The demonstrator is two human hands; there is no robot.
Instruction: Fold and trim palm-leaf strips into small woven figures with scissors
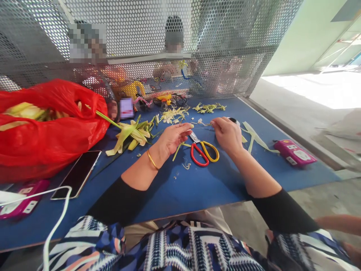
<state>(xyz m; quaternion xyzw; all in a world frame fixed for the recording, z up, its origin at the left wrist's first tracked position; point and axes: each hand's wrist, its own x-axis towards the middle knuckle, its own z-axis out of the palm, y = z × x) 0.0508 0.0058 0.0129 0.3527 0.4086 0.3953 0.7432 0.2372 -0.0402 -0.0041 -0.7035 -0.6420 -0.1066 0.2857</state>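
My left hand [175, 138] is raised over the middle of the blue table, its fingers and thumb brought together at the tips; what they pinch is too small to make out. Facing it, my right hand [228, 134] is closed with thumb and forefinger on a thin thread-like strand [207, 124], which runs toward the left fingertips. Between and below both hands lie scissors [199, 152] with one red and one yellow handle, touched by neither. Small pale plant pieces [173, 115] and a green cluster [209, 108] are spread just beyond the hands.
A red plastic bag [56, 145] of husks bulges at the left, beside leafy corn husks [131, 136]. A dark phone [77, 175] and white cable [66, 205] lie nearer. A purple pack [295, 152] sits at right. A perforated metal screen [135, 34] closes off the back.
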